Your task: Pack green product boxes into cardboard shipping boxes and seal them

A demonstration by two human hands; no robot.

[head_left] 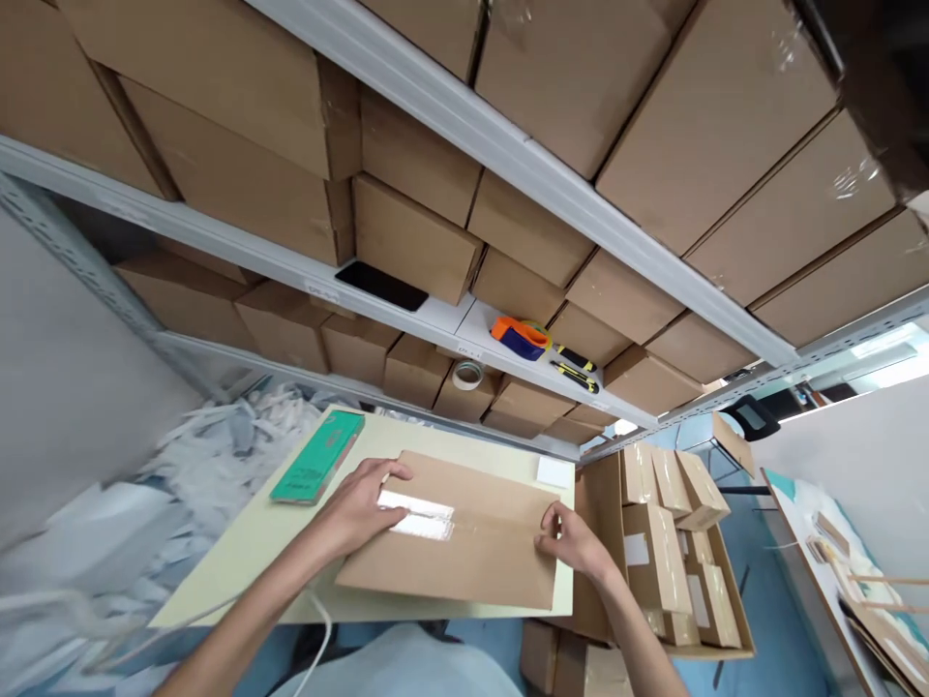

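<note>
A flat, closed cardboard box [483,528] lies on the pale yellow-green table, with shiny clear tape [417,515] on the left part of its middle seam. My left hand [367,508] grips the box's left end, fingers at the far corner and thumb on top near the tape. At the opposite end, my right hand [570,537] is closed in a pinch on the box's right edge; its fingertips are partly hidden. Left of the box lies a green carton [319,457], and a small white stack [554,471] sits beyond the right far corner.
Shelves with a grey beam [523,145] hold many cardboard boxes ahead. On one shelf are a black phone [382,285], an orange-and-blue tape dispenser [521,338] and box cutters [575,376]. A large carton [736,634] of taped boxes stands right; white scraps [210,465] heap left.
</note>
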